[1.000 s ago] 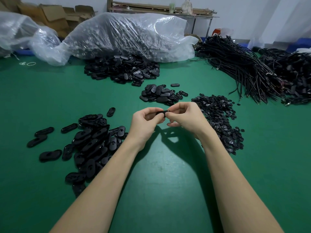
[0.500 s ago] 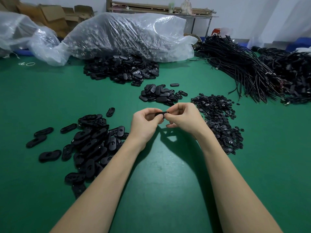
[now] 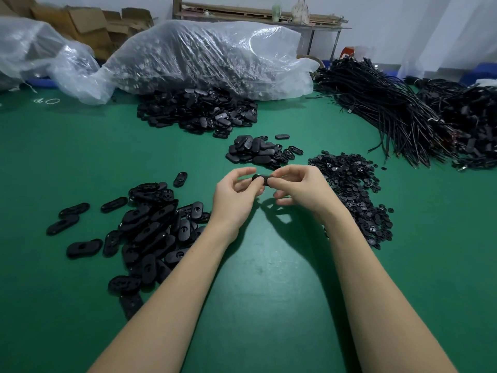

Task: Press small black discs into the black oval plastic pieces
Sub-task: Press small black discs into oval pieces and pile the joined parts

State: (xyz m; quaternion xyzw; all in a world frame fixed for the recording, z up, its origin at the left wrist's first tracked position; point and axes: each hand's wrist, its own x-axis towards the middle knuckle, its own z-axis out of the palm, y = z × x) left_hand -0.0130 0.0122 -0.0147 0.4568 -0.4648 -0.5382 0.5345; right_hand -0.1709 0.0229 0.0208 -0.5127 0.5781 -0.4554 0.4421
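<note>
Both hands meet above the middle of the green table (image 3: 269, 278). My left hand (image 3: 234, 195) and my right hand (image 3: 298, 188) pinch one black oval piece (image 3: 262, 179) between thumbs and fingertips, held level. Whether a disc sits in it is hidden by the fingers. A heap of black oval pieces (image 3: 150, 232) lies to the left of my left forearm. Small black discs (image 3: 355, 195) are spread in a pile right of my right hand. A smaller stack of oval pieces (image 3: 258, 153) lies just beyond the hands.
A large pile of oval pieces (image 3: 199, 111) spills from a clear plastic bag (image 3: 209, 57) at the back. Bundles of black cables (image 3: 398, 114) fill the right rear of the table. Cardboard boxes (image 3: 86, 22) and a shelf stand behind.
The hands have stayed in place and parted slightly, so more of the oval piece shows between the fingertips. Nothing else on the table has moved.
</note>
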